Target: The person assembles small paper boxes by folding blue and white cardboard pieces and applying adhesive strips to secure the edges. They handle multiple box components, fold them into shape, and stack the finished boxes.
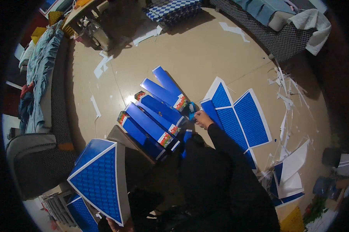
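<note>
My left hand (120, 225), low in the view, grips the bottom edge of a folded cardboard roof piece (95, 174). That piece has blue tile-patterned faces with white borders. My right hand (202, 119) reaches forward, its fingers pinched together against a small blue tape dispenser (191, 111). Whatever sits between those fingertips is too small to make out. Left of the dispenser lie several long blue cardboard strips (147, 120) with colourful printed ends. A flat sheet of blue tile-patterned panels (232, 116) rests on the floor to the right.
White paper offcuts (286, 100) litter the floor at right. More white and blue card pieces (292, 178) stand at the lower right. Another blue panel (81, 212) is at lower left. Couches (286, 36) line both sides, and a checked stool (172, 11) stands at the back.
</note>
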Tool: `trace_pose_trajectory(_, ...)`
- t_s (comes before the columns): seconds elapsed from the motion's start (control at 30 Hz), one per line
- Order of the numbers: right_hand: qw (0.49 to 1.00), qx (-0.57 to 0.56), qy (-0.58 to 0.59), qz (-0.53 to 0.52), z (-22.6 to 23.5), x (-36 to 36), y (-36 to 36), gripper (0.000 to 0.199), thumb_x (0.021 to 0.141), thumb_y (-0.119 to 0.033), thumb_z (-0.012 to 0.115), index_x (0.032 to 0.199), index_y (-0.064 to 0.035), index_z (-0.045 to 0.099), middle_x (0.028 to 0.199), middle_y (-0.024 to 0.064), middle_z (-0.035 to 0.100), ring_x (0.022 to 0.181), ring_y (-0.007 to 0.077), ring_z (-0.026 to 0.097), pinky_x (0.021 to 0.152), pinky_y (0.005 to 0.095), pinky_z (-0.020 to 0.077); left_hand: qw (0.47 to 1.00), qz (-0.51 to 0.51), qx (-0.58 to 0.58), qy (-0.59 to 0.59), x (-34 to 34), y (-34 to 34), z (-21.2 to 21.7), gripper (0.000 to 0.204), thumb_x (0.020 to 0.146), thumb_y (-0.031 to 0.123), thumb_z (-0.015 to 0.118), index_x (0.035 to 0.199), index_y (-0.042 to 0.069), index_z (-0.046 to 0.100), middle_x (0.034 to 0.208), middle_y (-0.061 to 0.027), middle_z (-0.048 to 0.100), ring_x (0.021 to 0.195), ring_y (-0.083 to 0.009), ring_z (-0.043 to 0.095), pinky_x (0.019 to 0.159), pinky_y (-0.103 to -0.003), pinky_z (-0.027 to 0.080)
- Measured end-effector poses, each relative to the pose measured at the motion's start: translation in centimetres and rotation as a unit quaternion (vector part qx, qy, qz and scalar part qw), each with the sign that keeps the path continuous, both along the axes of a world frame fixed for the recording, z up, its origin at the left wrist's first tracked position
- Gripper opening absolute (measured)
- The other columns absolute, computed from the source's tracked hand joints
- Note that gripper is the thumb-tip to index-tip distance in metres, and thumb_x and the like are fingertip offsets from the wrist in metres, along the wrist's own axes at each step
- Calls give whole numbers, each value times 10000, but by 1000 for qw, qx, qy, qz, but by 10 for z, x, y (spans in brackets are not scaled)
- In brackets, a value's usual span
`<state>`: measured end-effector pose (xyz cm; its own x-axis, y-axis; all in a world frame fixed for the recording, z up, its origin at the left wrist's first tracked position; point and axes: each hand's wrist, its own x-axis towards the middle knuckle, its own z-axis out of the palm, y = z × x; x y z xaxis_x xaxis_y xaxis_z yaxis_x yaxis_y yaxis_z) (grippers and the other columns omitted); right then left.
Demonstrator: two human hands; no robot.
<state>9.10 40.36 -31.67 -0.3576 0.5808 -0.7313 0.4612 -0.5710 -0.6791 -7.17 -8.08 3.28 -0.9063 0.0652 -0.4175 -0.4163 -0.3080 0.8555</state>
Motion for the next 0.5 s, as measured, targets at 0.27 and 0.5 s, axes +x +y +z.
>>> trace_pose_trajectory(0.27,990,-118,12,-79,0,-5,12,307,903,-275,640,1075,-39,544,1012,155,627,924,273,674,789,322,543,998,0,-51,40,3,11,-3,693,912,310,644,1464,108,277,1470,-162,354,1326,-330,361,1118,-544,297)
trace_pose_trajectory(0.5,968,-12,197,-156,-19,22,-31,170,890,-187,661,858,-33,595,814,48,622,685,117,578,641,227,464,996,-1,-64,61,6,15,-6,722,908,339,646,1472,118,254,1474,-158,346,1340,-330,343,1124,-544,283)
